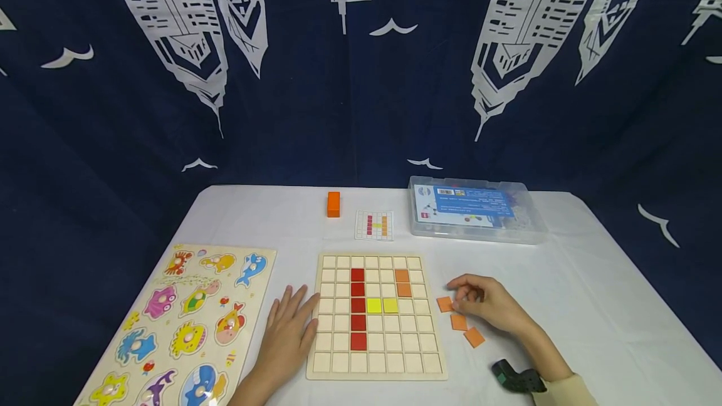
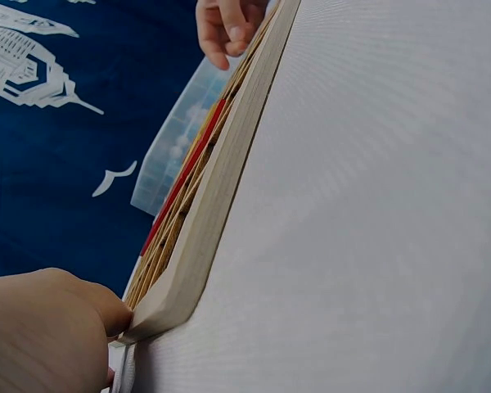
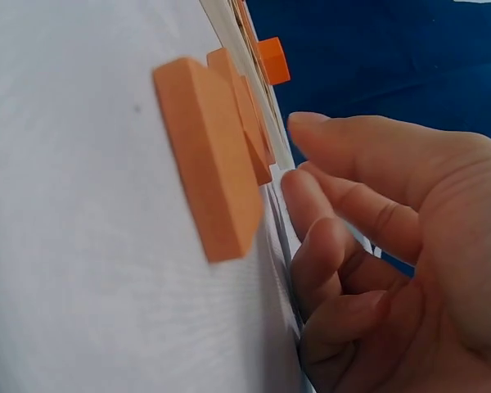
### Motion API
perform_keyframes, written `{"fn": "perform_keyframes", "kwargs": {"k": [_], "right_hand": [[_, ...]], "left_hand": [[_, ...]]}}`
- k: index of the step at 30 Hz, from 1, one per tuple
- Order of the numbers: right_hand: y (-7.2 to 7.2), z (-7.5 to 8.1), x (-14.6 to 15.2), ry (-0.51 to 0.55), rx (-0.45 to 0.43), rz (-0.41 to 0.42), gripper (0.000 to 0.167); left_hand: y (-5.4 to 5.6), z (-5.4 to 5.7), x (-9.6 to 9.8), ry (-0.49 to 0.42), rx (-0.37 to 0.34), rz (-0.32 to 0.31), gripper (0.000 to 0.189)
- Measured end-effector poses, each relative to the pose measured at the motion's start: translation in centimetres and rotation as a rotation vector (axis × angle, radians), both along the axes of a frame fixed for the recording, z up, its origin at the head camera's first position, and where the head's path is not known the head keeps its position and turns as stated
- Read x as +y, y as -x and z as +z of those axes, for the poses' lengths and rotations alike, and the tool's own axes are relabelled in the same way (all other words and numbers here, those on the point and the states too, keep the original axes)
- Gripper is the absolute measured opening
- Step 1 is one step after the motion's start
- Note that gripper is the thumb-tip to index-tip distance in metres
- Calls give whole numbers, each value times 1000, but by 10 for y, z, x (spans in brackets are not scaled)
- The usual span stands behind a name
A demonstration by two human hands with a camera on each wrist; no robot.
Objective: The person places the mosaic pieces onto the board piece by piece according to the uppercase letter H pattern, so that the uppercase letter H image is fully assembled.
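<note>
A wooden grid board (image 1: 341,362) lies in the middle of the white table. It bears a column of several red tiles (image 1: 358,322), two yellow tiles (image 1: 374,306) side by side and two orange tiles (image 1: 402,276) toward the upper right. My left hand (image 1: 284,334) rests with extended fingers along the board's left edge, thumb touching it. To the board's right, my right hand (image 1: 491,302) is beside three loose orange tiles (image 1: 459,322). Its fingers are loosely bent, and the right wrist view shows nothing between thumb and forefinger. That view also shows a loose orange tile (image 3: 213,160) close up.
A small pattern card (image 1: 374,225) lies behind the board, with an orange block (image 1: 333,204) to its left. A clear plastic box (image 1: 474,210) stands at the back right. At left lies a sea-animal puzzle board (image 1: 192,302). A black device (image 1: 517,378) is by the right wrist.
</note>
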State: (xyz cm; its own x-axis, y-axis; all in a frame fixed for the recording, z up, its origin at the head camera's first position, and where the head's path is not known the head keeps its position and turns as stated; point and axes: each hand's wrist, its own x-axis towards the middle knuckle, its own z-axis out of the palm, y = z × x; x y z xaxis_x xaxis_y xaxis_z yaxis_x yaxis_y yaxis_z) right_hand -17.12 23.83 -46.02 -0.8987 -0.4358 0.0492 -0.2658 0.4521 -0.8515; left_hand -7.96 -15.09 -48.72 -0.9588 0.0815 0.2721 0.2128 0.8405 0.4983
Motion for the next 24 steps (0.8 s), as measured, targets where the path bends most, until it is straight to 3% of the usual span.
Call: {"fn": "perform_keyframes", "kwargs": {"k": [24], "right_hand": [[0,-2,2,-80,-15,22,31]], "left_hand": [[0,0,0,-2,12,3,41]]}}
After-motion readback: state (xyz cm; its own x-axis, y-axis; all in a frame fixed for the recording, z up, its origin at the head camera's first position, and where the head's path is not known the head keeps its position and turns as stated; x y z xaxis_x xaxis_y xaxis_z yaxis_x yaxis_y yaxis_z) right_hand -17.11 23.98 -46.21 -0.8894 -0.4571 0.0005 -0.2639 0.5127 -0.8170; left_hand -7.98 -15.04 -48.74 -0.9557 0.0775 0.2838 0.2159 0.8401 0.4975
